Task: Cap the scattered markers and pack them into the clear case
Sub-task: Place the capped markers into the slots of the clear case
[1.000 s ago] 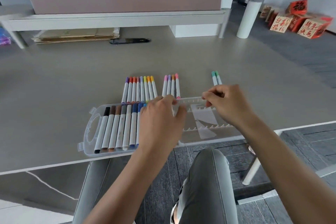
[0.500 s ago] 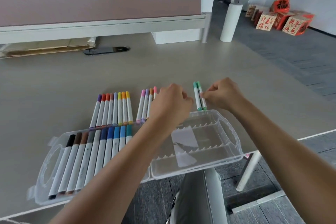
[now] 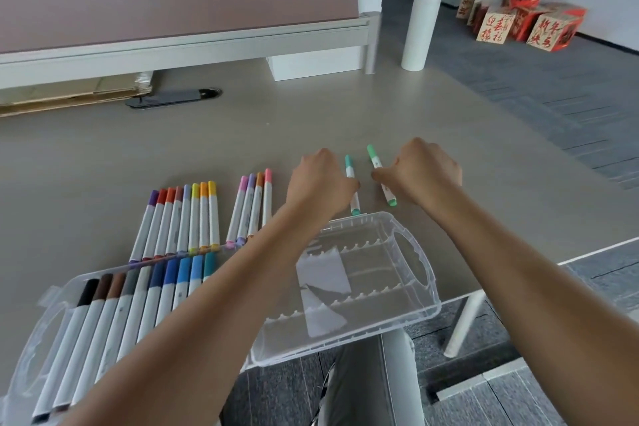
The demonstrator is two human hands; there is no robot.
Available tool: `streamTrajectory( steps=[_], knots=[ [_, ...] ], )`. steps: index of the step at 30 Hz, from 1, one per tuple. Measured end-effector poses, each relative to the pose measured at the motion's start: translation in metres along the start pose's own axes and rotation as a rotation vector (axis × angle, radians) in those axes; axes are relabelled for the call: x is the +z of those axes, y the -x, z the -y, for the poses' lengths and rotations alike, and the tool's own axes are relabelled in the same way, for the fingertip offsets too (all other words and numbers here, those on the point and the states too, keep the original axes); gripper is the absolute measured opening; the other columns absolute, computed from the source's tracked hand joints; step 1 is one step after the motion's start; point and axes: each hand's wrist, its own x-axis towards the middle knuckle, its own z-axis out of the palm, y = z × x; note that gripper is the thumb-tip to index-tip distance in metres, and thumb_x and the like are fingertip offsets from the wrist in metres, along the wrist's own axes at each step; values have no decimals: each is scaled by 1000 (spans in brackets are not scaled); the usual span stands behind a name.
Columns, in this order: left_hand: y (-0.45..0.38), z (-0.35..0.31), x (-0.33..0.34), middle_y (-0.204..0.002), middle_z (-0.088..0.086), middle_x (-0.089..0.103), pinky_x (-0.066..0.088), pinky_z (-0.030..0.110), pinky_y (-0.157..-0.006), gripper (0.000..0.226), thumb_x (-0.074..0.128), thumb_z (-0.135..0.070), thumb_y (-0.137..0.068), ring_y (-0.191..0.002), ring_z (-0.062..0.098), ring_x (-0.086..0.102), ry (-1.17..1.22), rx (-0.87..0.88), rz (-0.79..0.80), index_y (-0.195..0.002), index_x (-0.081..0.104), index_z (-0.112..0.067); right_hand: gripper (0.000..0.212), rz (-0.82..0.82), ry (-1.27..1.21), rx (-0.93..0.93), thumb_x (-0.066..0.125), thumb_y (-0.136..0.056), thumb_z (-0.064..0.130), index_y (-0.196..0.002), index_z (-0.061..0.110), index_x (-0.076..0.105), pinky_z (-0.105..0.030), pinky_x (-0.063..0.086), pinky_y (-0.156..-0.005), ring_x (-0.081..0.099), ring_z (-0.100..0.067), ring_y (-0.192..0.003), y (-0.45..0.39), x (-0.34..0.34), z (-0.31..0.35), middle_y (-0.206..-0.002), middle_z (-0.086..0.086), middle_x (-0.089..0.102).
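Both hands have reached the two green markers at centre frame, which now lie apart instead of side by side. Left hand, fingers curled, pinches the teal marker; right hand, also curled, pinches the green marker. Just below them the clear case lies open, its right half bare, its left half at lower left filled with capped markers. Two loose rows rest on the table left of centre.

markers by hands: teal and green caps
case: clear
surface: grey-beige
boxes at 1 o'clock: red, gold lettering
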Motion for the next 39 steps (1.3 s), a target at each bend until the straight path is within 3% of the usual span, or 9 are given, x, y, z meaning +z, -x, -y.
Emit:
streamTrajectory(
  steps=[3, 8, 14, 25, 29, 31, 33, 37, 39],
  knots=[
    [-4, -6, 7, -70, 7, 60, 36, 26, -48, 31, 76, -32, -82, -68, 28, 62, -42, 10, -10, -71, 57, -10, 40, 41, -208, 33, 71, -74, 43, -62, 7, 56, -30, 36, -51, 50, -30, -54, -2, -3, -17, -54, -7, 53],
    [-6, -17, 15, -74, 6, 49, 46, 33, -63, 20, 65, -12, -89, -79, 34, 59, -146, 44, -81, -79, 48, -11, 49, 87, -504, 64, 66, -65, 43, -63, -6, 65, -47, 61, -72, 75, -31, -68, 7, -11, -34, -59, -12, 72],
    [-4, -15, 9, -78, 10, 68, 42, 25, -51, 14, 69, -16, -82, -70, 28, 66, 76, -13, -70, -87, 70, -3, 27, 128, -715, 98, 73, -82, 21, -62, 8, 62, -14, 36, -40, 74, -17, -57, 23, -19, -42, -67, -8, 73],
    [75, 9, -35, -70, -5, 68, 44, 11, -43, 8, 68, -19, -87, -60, 9, 62, 405, -49, -93, -89, 74, -15, 33, 152, -828, -26, 73, -86, 20, -84, -13, 71, -13, 39, -43, 62, -14, -59, 76, -30, -9, -69, -13, 69],
    [110, 37, -48, -78, -3, 71, 63, 36, -73, 8, 67, -18, -88, -76, 17, 71, 455, -66, -118, -92, 74, -15, 29, 225, -851, -72, 69, -91, 14, -90, -15, 72, -11, 42, -45, 59, -9, -54, 108, -28, 10, -75, -16, 68],
    [127, 54, -56, -81, -3, 73, 63, 41, -74, 5, 69, -18, -89, -77, 19, 72, 478, -84, -135, -92, 73, -17, 26, 251, -832, -97, 70, -92, 13, -90, -13, 73, -10, 43, -45, 60, -5, -52, 125, -24, 23, -74, -14, 69],
    [143, 71, -64, -79, -4, 73, 63, 35, -69, 4, 69, -17, -89, -73, 18, 72, 471, -95, -172, -90, 73, -18, 23, 273, -817, -116, 71, -92, 14, -88, -8, 74, -12, 46, -50, 63, -3, -52, 141, -19, 36, -75, -13, 73],
    [172, 103, -77, -80, -6, 71, 48, 17, -51, 8, 69, -15, -90, -69, 12, 67, 464, -115, -245, -97, 74, -17, 21, 284, -756, -148, 74, -88, 23, -80, 5, 77, -37, 55, -72, 68, -21, -66, 165, -7, 58, -71, -8, 76],
    [184, 117, -81, -83, -5, 71, 44, 13, -48, 15, 69, -15, -90, -65, 10, 65, 451, -112, -268, -105, 73, -17, 21, 283, -741, -162, 74, -89, 21, -80, 2, 77, -28, 53, -65, 68, -12, -61, 174, -2, 68, -70, -10, 75]
  ],
)
